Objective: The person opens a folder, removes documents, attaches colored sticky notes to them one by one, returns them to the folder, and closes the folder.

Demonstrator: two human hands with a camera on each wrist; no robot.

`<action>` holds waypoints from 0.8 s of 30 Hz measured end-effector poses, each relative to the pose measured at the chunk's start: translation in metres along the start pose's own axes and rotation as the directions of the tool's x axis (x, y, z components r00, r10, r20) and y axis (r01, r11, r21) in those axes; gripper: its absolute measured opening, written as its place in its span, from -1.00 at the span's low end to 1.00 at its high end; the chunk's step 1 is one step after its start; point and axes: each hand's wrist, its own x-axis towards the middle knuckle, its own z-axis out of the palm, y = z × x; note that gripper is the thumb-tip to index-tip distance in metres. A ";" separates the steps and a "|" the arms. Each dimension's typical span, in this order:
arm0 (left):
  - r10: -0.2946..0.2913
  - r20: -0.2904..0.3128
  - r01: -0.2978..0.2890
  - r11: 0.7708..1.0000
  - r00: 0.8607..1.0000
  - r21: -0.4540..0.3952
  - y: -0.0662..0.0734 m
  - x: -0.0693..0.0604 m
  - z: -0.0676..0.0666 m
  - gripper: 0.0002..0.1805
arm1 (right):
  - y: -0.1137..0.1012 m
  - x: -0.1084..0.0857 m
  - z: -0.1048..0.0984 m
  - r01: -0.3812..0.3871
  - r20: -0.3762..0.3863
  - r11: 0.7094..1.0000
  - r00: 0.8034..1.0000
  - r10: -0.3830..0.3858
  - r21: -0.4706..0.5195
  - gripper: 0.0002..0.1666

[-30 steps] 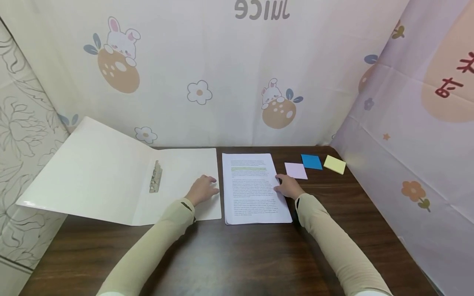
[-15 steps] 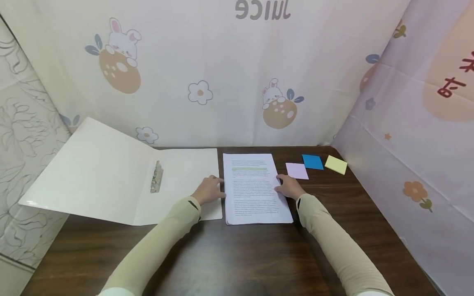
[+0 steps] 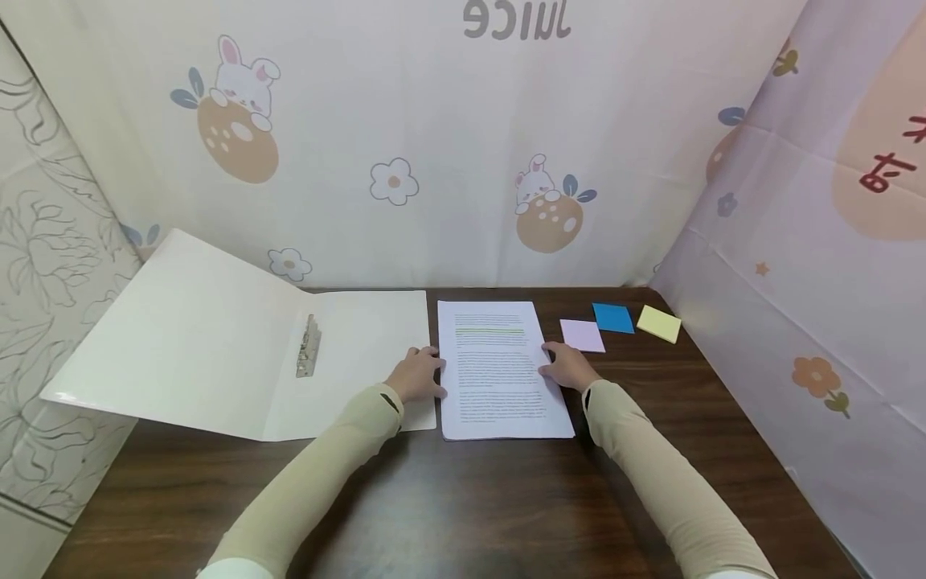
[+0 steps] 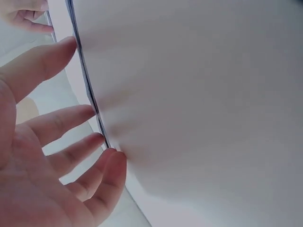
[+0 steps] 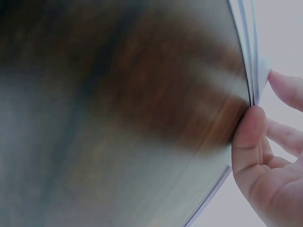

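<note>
In the head view, a stack of printed sheets (image 3: 495, 386) with a green highlighted line lies on the table. My left hand (image 3: 416, 375) is at its left edge, over the inner page of an open white lever-arch binder (image 3: 362, 330). Extended fingertips of the left hand (image 4: 57, 137) meet a layered edge in the left wrist view. At the stack's right edge, my right hand (image 3: 569, 367) rests with thumb and fingers apart. The right wrist view has the right hand (image 5: 272, 156) touching the layered sheet edges (image 5: 251, 52).
The binder's raised cover (image 3: 181, 338) leans against the left wall, and its metal clip (image 3: 308, 347) stands by the spine. Pink (image 3: 582, 335), blue (image 3: 613, 318) and yellow sticky notes (image 3: 659, 323) lie at the back right of the dark wooden table (image 3: 463, 507).
My left hand has moved right, from over the binder's page to the left edge of the stack. The right hand has stayed at the right edge.
</note>
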 end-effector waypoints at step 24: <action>-0.009 0.017 0.010 1.000 1.000 -0.018 0.002 -0.002 -0.005 -0.44 | 0.010 0.003 -0.017 0.014 -0.058 1.000 0.998 -0.014 -0.009 -0.52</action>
